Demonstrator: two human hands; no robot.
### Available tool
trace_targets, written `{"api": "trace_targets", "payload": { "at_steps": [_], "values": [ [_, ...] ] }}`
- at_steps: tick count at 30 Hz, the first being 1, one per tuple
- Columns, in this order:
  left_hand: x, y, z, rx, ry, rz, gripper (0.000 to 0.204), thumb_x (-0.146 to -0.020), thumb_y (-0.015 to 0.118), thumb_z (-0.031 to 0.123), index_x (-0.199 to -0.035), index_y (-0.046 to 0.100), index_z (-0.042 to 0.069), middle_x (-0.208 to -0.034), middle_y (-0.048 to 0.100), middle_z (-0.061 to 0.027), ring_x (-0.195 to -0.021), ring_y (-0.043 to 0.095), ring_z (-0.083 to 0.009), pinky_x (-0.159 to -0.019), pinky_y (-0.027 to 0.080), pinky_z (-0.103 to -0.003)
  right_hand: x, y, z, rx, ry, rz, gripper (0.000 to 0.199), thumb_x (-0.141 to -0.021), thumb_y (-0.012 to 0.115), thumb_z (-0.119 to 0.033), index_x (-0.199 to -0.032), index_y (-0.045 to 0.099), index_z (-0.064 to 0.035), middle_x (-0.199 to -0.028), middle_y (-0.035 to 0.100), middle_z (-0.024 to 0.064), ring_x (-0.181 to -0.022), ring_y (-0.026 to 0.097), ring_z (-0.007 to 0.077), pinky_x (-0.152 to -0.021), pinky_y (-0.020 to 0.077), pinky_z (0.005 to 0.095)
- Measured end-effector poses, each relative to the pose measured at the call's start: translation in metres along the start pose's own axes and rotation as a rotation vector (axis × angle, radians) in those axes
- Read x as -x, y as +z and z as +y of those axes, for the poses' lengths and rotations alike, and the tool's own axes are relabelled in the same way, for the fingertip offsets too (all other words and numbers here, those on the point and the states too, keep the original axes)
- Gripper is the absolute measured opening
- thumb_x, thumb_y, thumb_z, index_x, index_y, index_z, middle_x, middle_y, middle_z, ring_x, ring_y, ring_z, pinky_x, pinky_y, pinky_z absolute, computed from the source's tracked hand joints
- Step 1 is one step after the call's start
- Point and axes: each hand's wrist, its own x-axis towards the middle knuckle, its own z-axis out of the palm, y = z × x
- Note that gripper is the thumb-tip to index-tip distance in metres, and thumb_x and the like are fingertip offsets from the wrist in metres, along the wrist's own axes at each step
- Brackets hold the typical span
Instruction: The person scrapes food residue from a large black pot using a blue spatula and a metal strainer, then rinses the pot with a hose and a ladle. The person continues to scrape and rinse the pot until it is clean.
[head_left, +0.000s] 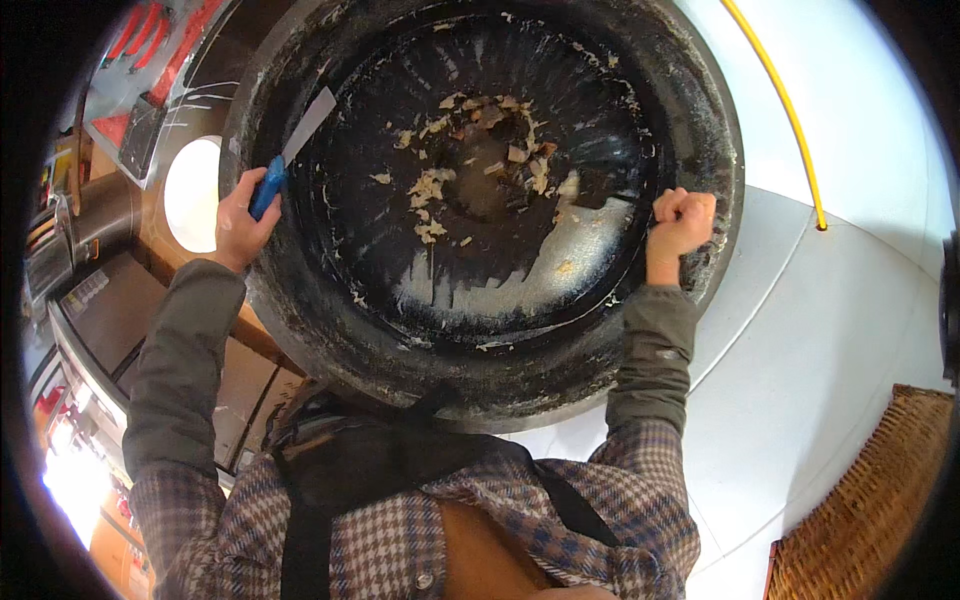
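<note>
My left hand (245,222) is wrapped round the blue handle of a scraper (307,128). Its flat metal blade points up and to the right, over the left inner wall of a large, round black pan (690,125). Over the pan's right rim, my right hand (683,227) is curled into a fist. The fingers hide what it holds, if anything. Pale flakes and crumbs (430,187) lie loose around the middle of the pan. Toward my side, a patch of the bottom (580,245) shows shiny bare metal, and the rest looks dark and coated.
A yellow cord or hose (783,95) runs down the white surface (800,290) at the right. A brown woven basket-like piece (870,500) stands at the lower right. Left of the pan are a round white disc (195,195) and brown cardboard boxes (240,390).
</note>
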Motion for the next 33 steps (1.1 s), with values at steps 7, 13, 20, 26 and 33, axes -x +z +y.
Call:
{"api": "trace_targets", "payload": {
  "at_steps": [7, 13, 20, 26, 33],
  "values": [
    [-0.002, 0.003, -0.005, -0.036, -0.002, -0.006, 0.035, -0.090, 0.066, 0.016, -0.121, 0.055, 0.003, -0.087, 0.063, -0.0136, -0.072, 0.059, -0.0187, -0.065, 0.049, -0.035, 0.003, 0.017, -0.024, 0.531, -0.152, 0.067, 0.023, -0.096, 0.048, -0.010, -0.075, 0.049, -0.0027, -0.062, 0.051, 0.0010, -0.051, 0.041, 0.0076, -0.046, 0.0344, 0.0229],
    [-0.002, 0.002, -0.002, -0.061, 0.076, 0.012, 0.033, -0.087, 0.066, 0.013, -0.118, 0.055, 0.004, -0.087, 0.063, -0.0177, -0.073, 0.062, -0.0290, -0.067, 0.049, -0.037, 0.001, 0.027, -0.025, 0.678, 0.126, -0.230, 0.027, -0.097, 0.048, -0.014, -0.072, 0.046, -0.0032, -0.062, 0.046, 0.0010, -0.056, 0.041, 0.0071, -0.050, 0.0345, 0.0247],
    [-0.004, 0.001, 0.003, -0.053, 0.059, 0.027, 0.035, -0.086, 0.067, 0.014, -0.117, 0.055, 0.004, -0.090, 0.064, -0.0208, -0.078, 0.066, -0.0343, -0.069, 0.051, -0.038, 0.006, 0.014, -0.022, 0.359, 0.123, -0.055, 0.019, -0.097, 0.049, -0.014, -0.081, 0.052, -0.0028, -0.062, 0.054, 0.0069, -0.052, 0.050, 0.0115, -0.048, 0.0414, 0.0293],
    [-0.002, 0.001, 0.002, -0.030, 0.015, 0.001, 0.035, -0.086, 0.067, 0.015, -0.118, 0.056, 0.005, -0.088, 0.065, -0.0213, -0.078, 0.066, -0.0353, -0.069, 0.051, -0.039, 0.013, 0.020, -0.024, 0.954, -0.145, -0.018, 0.015, -0.096, 0.057, -0.016, -0.090, 0.054, -0.0017, -0.069, 0.059, 0.0137, -0.060, 0.060, 0.0208, -0.057, 0.0482, 0.0335],
    [-0.002, 0.003, -0.003, -0.046, 0.096, 0.034, 0.035, -0.088, 0.066, 0.017, -0.119, 0.055, 0.007, -0.089, 0.065, -0.0202, -0.076, 0.066, -0.0333, -0.067, 0.051, -0.039, 0.017, 0.035, -0.029, 1.056, -0.090, -0.143, 0.021, -0.096, 0.059, -0.023, -0.096, 0.051, -0.0035, -0.075, 0.060, 0.0181, -0.061, 0.062, 0.0289, -0.059, 0.0484, 0.0366]
  ]
}}
